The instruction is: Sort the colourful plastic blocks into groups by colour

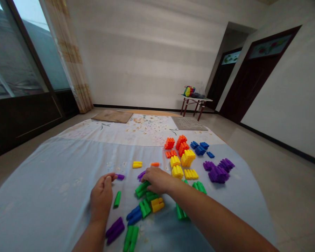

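Observation:
My left hand (103, 190) is closed in a pinch on one end of a small purple plastic block (120, 177), just above the light blue cloth. Curled downward over the pile, my right hand (156, 179) has its fingertips at another purple block (141, 175), which is partly hidden by them. Under that palm lie green blocks (142, 189). A single green block (117, 199) rests between the hands. Nearer to me are a blue block (134, 215), a yellow-orange block (157, 204), a purple block (115, 231) and a green block (131, 238).
Blocks grouped by colour stand on the right: orange (183, 146), yellow (188, 158), blue (200, 149) and purple (218, 173). My right forearm partly covers green ones (199, 187). Beyond my hands lie a yellow block (137, 164) and an orange block (155, 164). Flat boards (112, 116) rest at the far edge.

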{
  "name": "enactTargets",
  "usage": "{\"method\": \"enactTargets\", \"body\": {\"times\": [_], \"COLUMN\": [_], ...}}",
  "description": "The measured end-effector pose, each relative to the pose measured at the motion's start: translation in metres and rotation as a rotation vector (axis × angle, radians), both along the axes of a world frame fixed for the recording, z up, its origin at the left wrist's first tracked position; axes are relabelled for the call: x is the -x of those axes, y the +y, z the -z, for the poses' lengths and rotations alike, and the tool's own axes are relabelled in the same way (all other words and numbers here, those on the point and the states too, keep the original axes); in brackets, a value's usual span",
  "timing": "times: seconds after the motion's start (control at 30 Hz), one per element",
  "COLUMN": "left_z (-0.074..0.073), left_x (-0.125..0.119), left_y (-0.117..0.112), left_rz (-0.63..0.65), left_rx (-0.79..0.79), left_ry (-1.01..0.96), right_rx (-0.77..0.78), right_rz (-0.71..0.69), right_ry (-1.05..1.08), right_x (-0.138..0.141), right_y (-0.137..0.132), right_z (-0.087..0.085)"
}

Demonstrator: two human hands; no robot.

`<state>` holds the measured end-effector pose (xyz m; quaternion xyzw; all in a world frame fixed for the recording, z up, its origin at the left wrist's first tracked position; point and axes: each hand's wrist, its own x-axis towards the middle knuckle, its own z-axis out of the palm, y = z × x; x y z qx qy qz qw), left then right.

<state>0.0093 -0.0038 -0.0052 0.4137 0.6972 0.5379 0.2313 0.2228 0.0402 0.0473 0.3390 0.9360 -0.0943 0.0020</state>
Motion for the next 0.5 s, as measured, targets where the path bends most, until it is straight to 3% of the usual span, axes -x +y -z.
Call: {"method": "enactTargets", "body": {"times": [0.17, 0.33, 0.5], "left_z": [-0.005, -0.010, -0.007], "left_x": [-0.007, -0.022, -0.029], "left_y": [-0.005, -0.010, -0.011], "left_rz": [0.070, 0.378, 0.552], "left_rx": [-0.079, -0.200, -0.156], "left_ry": [0.167, 0.393, 0.377], "right_rx": [0.025, 0.094, 0.100], "right_rz": [0.063, 0.238, 0.239], "right_ry": [0.048, 0.220, 0.298], "right_x": [-0.001, -0.005, -0.005], "right_y": [-0.006, -0.013, -0.024], "right_z": [-0.003, -0.014, -0.025]}}
